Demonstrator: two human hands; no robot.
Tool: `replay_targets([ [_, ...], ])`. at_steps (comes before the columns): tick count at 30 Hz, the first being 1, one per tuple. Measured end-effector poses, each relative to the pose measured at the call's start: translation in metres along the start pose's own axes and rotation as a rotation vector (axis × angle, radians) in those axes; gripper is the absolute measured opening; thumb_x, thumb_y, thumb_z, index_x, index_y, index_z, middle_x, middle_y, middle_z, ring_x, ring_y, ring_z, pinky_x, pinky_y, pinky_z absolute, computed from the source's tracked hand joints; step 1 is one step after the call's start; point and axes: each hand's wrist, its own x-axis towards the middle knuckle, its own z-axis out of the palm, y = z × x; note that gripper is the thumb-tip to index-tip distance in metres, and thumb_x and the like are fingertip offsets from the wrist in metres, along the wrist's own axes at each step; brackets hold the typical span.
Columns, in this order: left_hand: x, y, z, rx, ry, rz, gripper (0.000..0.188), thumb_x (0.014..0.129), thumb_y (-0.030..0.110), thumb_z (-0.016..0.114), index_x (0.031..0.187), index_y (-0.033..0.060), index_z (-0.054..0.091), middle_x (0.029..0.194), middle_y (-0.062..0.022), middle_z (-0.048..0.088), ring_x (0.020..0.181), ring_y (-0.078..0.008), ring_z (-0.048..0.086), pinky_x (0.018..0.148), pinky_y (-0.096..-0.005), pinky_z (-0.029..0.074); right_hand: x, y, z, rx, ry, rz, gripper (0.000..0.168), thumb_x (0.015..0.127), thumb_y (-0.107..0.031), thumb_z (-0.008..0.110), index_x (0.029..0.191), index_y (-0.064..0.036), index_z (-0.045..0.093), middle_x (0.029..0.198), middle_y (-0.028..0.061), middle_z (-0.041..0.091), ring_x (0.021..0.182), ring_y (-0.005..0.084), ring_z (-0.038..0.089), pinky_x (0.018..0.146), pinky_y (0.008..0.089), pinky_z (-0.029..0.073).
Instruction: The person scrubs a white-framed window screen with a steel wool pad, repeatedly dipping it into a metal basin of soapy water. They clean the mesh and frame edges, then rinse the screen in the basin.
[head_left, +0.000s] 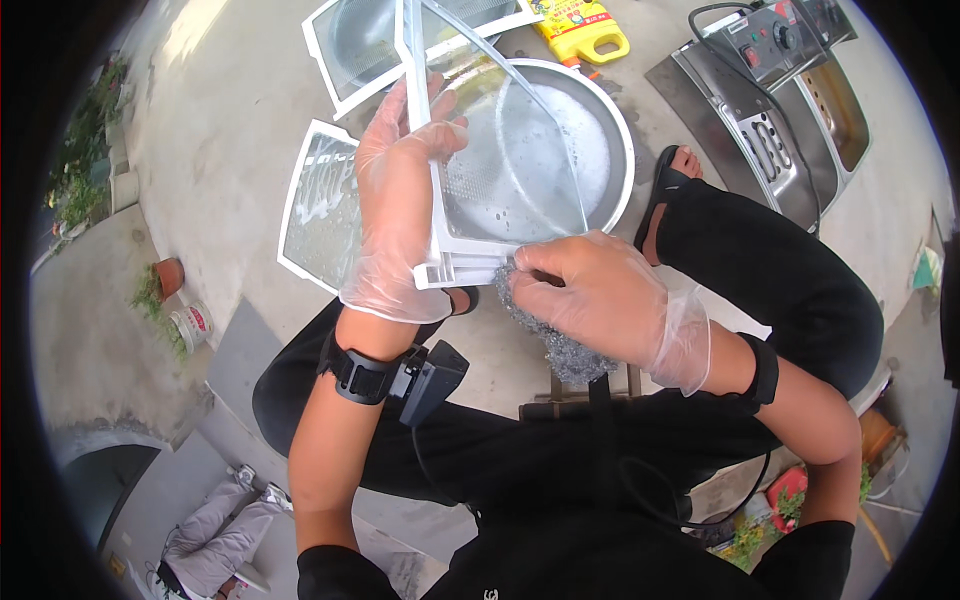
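Both of my hands wear clear plastic gloves. My left hand (397, 169) grips the long side of a white-framed panel (472, 246), which is tilted over a metal basin (626, 161). Foamy water (592, 135) fills part of the basin and shows past the see-through panel. In my right hand (589, 289) is a wad of steel wool (574, 352), pressed against the panel's near corner edge. Left of my left hand, a second framed panel (322, 199) with streaks of suds lies on the ground. Another white-framed mesh panel (360, 64) rests over a second metal basin (345, 30).
A yellow jug (577, 26) bearing writing lies beyond the basin. A stainless-steel appliance (772, 142) with knobs and a black cable stands at right. Potted plants (169, 277) are at left. At lower left a person's legs (217, 532) show. My sandalled foot (675, 172) is beside the basin.
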Motion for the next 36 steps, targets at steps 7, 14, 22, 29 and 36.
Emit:
replay_targets([
  [7,0.001,0.003,0.005,0.002,-0.007,0.028,0.062,0.080,-0.005,0.052,0.141,-0.0114,0.047,0.143,-0.0252,0.052,0.138,-0.0322,0.049,0.113,-0.0372,0.043,0.006,-0.020,0.001,0.042,0.123,-0.138,0.022,0.089,-0.023,0.063,0.085,-0.002,0.064,0.073,0.0193,0.062,0.068,0.0396,0.060,0.066,0.0435,0.048],
  [14,0.004,-0.004,-0.007,0.012,0.029,0.033,0.064,0.079,-0.003,0.054,0.142,-0.0103,0.048,0.144,-0.0281,0.050,0.134,-0.0314,0.052,0.108,-0.0364,0.044,0.001,-0.013,0.009,-0.192,0.196,-0.090,0.021,0.088,-0.024,0.063,0.080,-0.007,0.070,0.075,0.0132,0.070,0.071,0.0358,0.068,0.066,0.0470,0.052],
  [22,0.000,0.000,-0.004,0.016,0.051,0.014,0.062,0.078,-0.005,0.056,0.140,-0.0092,0.051,0.141,-0.0210,0.056,0.138,-0.0316,0.051,0.106,-0.0351,0.046,0.002,-0.010,0.015,-0.470,0.275,-0.271,0.011,0.087,-0.017,0.067,0.083,-0.007,0.064,0.075,0.0113,0.066,0.066,0.0333,0.067,0.059,0.0410,0.053],
  [29,-0.003,0.010,0.002,0.091,0.046,-0.028,0.062,0.077,-0.006,0.059,0.139,-0.0089,0.053,0.140,-0.0193,0.058,0.135,-0.0296,0.053,0.105,-0.0349,0.047,0.001,-0.020,0.008,-0.389,0.299,-0.295,0.012,0.088,-0.017,0.065,0.084,-0.006,0.063,0.076,0.0118,0.066,0.068,0.0341,0.066,0.061,0.0428,0.052],
  [36,-0.007,0.006,0.000,0.101,0.039,0.012,0.064,0.076,-0.007,0.058,0.140,-0.0095,0.051,0.139,-0.0199,0.058,0.134,-0.0305,0.054,0.106,-0.0349,0.047,-0.003,-0.014,0.012,-0.382,0.283,-0.271,0.012,0.088,-0.017,0.064,0.085,-0.006,0.062,0.075,0.0120,0.065,0.069,0.0351,0.066,0.062,0.0435,0.051],
])
